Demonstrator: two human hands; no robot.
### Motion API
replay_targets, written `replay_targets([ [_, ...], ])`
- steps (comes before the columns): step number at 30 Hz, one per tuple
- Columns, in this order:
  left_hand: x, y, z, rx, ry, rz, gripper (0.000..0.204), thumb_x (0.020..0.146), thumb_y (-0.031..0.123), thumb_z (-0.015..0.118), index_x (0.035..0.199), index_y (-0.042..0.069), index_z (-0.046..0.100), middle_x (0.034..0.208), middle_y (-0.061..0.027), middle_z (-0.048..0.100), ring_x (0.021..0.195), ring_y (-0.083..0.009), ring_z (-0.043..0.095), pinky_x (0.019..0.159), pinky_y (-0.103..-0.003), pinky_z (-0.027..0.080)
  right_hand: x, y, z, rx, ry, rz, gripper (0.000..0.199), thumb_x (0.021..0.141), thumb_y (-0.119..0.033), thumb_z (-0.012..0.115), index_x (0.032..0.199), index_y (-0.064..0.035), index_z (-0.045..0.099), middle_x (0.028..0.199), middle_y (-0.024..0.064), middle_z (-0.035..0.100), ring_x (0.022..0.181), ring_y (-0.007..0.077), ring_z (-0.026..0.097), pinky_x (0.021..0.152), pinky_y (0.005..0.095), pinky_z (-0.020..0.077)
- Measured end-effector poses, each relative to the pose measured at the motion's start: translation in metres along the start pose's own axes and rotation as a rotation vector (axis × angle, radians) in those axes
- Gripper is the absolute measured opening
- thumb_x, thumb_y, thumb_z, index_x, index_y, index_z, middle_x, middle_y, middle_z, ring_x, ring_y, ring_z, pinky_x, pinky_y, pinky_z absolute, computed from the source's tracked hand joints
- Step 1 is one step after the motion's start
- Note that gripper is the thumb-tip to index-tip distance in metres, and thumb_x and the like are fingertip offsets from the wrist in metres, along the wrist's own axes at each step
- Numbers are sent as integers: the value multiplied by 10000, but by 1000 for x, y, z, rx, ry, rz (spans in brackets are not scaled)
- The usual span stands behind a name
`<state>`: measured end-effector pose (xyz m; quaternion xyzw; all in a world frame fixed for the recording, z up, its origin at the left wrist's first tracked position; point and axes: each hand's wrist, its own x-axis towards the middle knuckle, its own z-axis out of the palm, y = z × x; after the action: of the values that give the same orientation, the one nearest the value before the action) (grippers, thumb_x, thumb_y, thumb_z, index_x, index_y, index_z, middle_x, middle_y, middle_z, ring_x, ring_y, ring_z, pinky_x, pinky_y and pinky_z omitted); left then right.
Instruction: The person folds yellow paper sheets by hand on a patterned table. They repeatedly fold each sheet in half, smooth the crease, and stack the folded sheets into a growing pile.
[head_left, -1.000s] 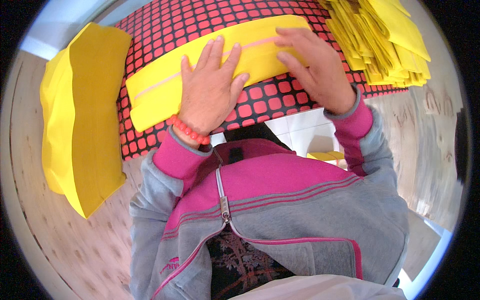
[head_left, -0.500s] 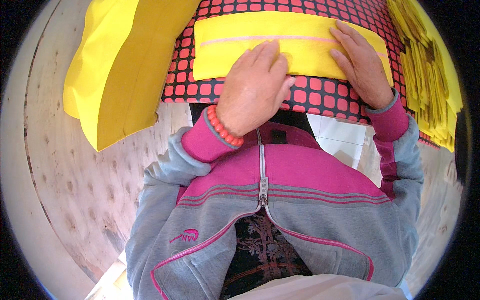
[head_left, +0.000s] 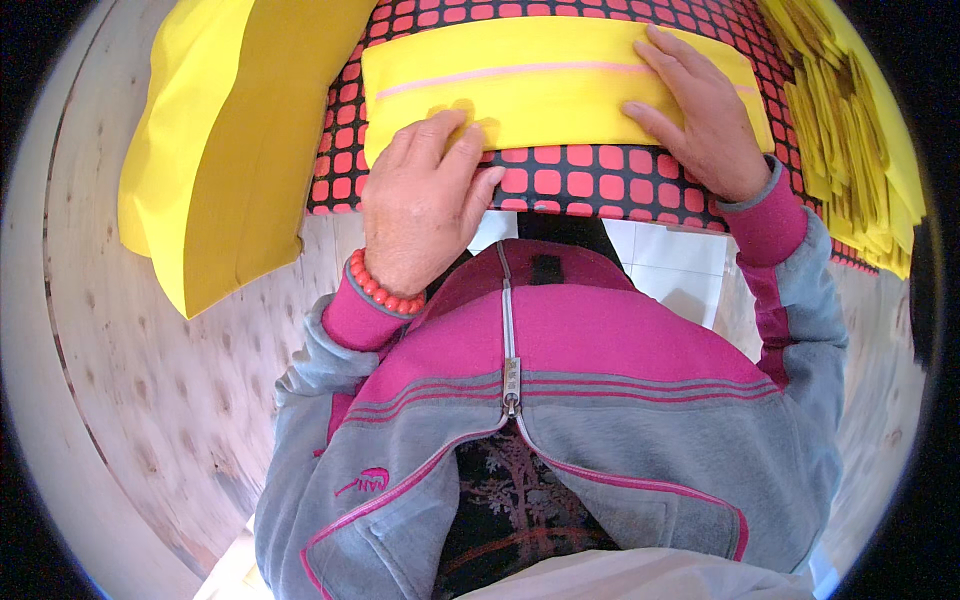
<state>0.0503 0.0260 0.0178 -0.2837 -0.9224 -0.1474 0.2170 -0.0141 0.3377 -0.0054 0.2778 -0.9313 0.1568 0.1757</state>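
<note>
A flat, folded strip of yellow cloth (head_left: pixel 550 110) with a thin pink line along it lies across the table in front of me. My right hand (head_left: pixel 705 120) rests on its right end, fingers stretched out and thumb apart. Over the near left edge of the strip is my left hand (head_left: pixel 420 195), a red bead bracelet (head_left: pixel 383 288) on its wrist. Its fingers are loosely spread with nothing in them, and their shadow falls on the cloth; whether the fingertips touch it I cannot tell.
The table wears a red-and-black checked cover (head_left: pixel 580 180). A large yellow cloth (head_left: pixel 240 150) hangs over its left side. Several yellow cloth pieces (head_left: pixel 850 140) are heaped along the right side. Pale, marked flooring (head_left: pixel 170 400) shows at the left.
My left hand has moved left along the strip and slightly toward me, off its middle. The right hand stays on the right end. The whole view has shifted a little.
</note>
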Motion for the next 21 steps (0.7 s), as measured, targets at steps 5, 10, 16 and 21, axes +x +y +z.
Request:
replay_targets([
  [5, 28, 16, 6, -205, 58, 31, 359, 865, 210, 734, 1154, 9, 665, 1282, -224, 624, 1129, -397, 615, 955, -450, 506, 0, 0, 5, -55, 39, -12, 590, 882, -325, 724, 1340, 12, 567, 1422, 229, 537, 1306, 373, 525, 1104, 429, 411],
  [10, 85, 50, 68, -152, 81, 96, 508, 925, 348, 647, 1294, 1, 602, 1370, -282, 542, 1309, -403, 497, 1106, -496, 369, 4, -1, 5, -21, 42, -10, 593, 852, -316, 734, 1327, 5, 584, 1405, 229, 552, 1294, 378, 534, 1105, 436, 413],
  [16, 84, 28, 105, -45, 72, -6, 639, 977, 491, 525, 1400, 13, 526, 1453, -287, 470, 1382, -412, 425, 1139, -537, 311, 2, -2, 4, -35, 58, -10, 561, 889, -335, 712, 1320, 4, 595, 1404, 225, 554, 1297, 378, 533, 1102, 436, 414],
  [21, 65, 0, 89, 119, -3, -40, 705, 975, 534, 507, 1457, 22, 466, 1504, -261, 435, 1412, -393, 402, 1136, -541, 312, 1, -1, 6, -18, 83, -33, 567, 891, -365, 711, 1304, 8, 603, 1388, 234, 565, 1280, 379, 547, 1092, 435, 423],
])
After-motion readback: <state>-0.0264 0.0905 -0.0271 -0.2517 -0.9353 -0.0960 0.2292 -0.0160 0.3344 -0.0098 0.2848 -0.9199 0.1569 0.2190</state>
